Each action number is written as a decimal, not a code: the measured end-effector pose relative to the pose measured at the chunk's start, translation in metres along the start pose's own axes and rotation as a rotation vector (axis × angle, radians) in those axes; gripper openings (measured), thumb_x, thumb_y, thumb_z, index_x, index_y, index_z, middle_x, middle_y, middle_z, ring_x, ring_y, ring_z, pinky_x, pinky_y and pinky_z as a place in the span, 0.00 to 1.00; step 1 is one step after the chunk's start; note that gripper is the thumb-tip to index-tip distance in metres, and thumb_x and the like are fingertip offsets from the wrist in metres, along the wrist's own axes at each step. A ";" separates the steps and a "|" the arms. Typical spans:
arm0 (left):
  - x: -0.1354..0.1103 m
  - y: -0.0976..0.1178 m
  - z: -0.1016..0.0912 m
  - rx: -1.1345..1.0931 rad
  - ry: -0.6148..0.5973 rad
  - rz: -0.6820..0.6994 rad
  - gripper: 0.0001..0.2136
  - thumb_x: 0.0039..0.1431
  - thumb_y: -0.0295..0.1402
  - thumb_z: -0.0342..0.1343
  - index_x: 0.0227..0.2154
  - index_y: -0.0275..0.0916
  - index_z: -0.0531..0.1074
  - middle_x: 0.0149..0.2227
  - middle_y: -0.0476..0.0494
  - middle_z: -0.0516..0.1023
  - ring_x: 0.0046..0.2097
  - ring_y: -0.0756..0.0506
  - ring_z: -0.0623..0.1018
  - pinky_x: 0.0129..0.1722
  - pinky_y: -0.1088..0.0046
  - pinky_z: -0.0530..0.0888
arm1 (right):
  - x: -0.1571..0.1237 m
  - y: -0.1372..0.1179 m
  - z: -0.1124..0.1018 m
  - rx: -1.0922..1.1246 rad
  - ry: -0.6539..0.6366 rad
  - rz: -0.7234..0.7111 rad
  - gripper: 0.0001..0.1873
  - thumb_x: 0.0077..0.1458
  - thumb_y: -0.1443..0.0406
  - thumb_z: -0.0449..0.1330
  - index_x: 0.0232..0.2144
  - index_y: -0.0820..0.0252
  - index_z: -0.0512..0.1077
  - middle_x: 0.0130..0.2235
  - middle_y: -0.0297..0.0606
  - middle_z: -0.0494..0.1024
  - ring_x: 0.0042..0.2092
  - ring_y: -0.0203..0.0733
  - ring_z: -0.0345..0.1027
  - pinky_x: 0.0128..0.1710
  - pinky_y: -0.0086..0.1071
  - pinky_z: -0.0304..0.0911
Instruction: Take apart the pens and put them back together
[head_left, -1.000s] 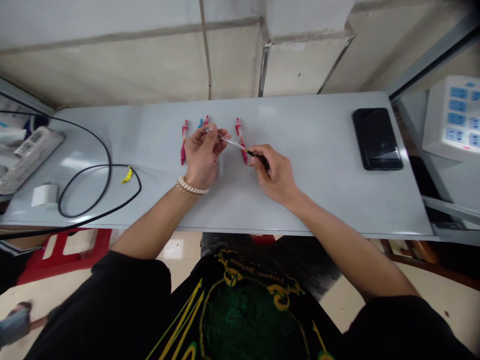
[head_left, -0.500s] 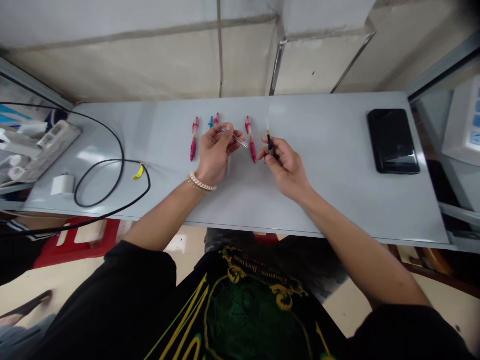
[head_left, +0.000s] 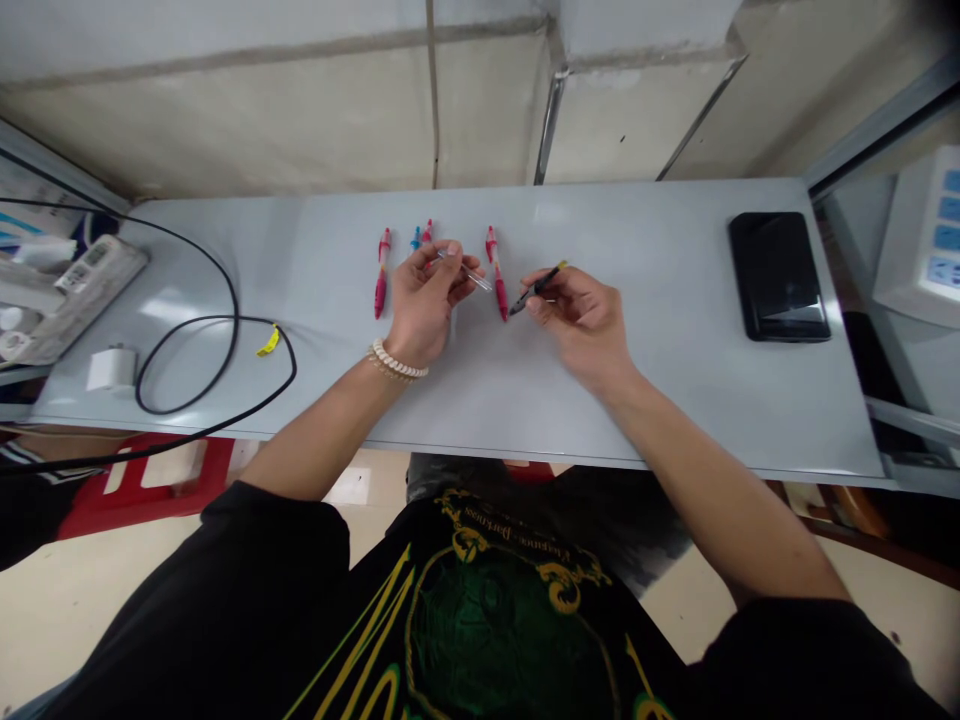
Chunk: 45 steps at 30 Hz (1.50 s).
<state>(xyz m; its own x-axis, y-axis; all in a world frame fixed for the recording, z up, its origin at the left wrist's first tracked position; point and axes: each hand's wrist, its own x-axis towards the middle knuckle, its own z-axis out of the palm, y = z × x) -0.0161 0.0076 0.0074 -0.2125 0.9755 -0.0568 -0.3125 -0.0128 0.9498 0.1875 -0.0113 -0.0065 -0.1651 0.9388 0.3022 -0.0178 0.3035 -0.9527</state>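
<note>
My left hand [head_left: 421, 305] is closed on a clear pen barrel [head_left: 466, 273] that points right, just above the grey table [head_left: 645, 380]. My right hand [head_left: 581, 315] pinches a thin black refill [head_left: 534, 288], tilted with its tip toward the barrel's open end, a short gap between them. A red pen [head_left: 496, 272] lies on the table between the two hands. Another red pen [head_left: 382, 275] lies left of my left hand. Behind its fingers show the tops of a blue pen [head_left: 415, 238] and a red one [head_left: 427, 231].
A black phone [head_left: 778, 275] lies at the table's right. A black cable [head_left: 217, 340] with a yellow tag loops at the left, beside a white charger [head_left: 110, 367] and a power strip [head_left: 71, 300]. A white device [head_left: 926, 240] stands at far right.
The black refill came out of the clear barrel a second ago. My right hand lifted it away, stood it upright, then tilted it so its tip points back toward the barrel.
</note>
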 end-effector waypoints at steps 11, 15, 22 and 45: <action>-0.003 0.006 0.005 -0.086 0.017 -0.031 0.07 0.75 0.26 0.61 0.37 0.39 0.76 0.32 0.48 0.84 0.33 0.52 0.85 0.35 0.79 0.80 | 0.000 0.003 -0.002 0.035 0.010 0.035 0.29 0.61 0.39 0.71 0.51 0.52 0.81 0.39 0.36 0.83 0.39 0.40 0.76 0.40 0.37 0.75; -0.002 0.007 0.005 -0.080 0.034 -0.025 0.07 0.73 0.29 0.65 0.37 0.39 0.76 0.32 0.48 0.84 0.33 0.53 0.84 0.35 0.81 0.80 | -0.001 0.000 -0.002 -0.085 0.003 0.016 0.28 0.62 0.39 0.70 0.48 0.52 0.83 0.36 0.35 0.79 0.34 0.38 0.69 0.35 0.36 0.70; 0.009 0.000 -0.006 -0.101 0.087 -0.010 0.06 0.71 0.33 0.68 0.38 0.41 0.78 0.35 0.47 0.84 0.38 0.51 0.85 0.41 0.78 0.82 | -0.005 -0.001 -0.001 -0.256 -0.057 -0.096 0.30 0.70 0.38 0.61 0.52 0.54 0.86 0.41 0.40 0.79 0.39 0.42 0.70 0.44 0.40 0.71; -0.010 0.001 0.012 -0.091 0.015 -0.028 0.07 0.76 0.26 0.59 0.38 0.40 0.71 0.34 0.48 0.86 0.37 0.50 0.87 0.43 0.75 0.84 | -0.010 -0.009 0.006 -0.191 0.102 -0.153 0.14 0.65 0.49 0.70 0.41 0.49 0.87 0.46 0.42 0.83 0.44 0.45 0.78 0.44 0.43 0.79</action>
<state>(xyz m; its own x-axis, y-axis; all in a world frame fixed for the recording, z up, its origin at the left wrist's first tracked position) -0.0032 0.0005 0.0122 -0.2156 0.9725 -0.0881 -0.4014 -0.0060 0.9159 0.1830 -0.0238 -0.0014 -0.0743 0.8882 0.4535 0.1536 0.4595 -0.8748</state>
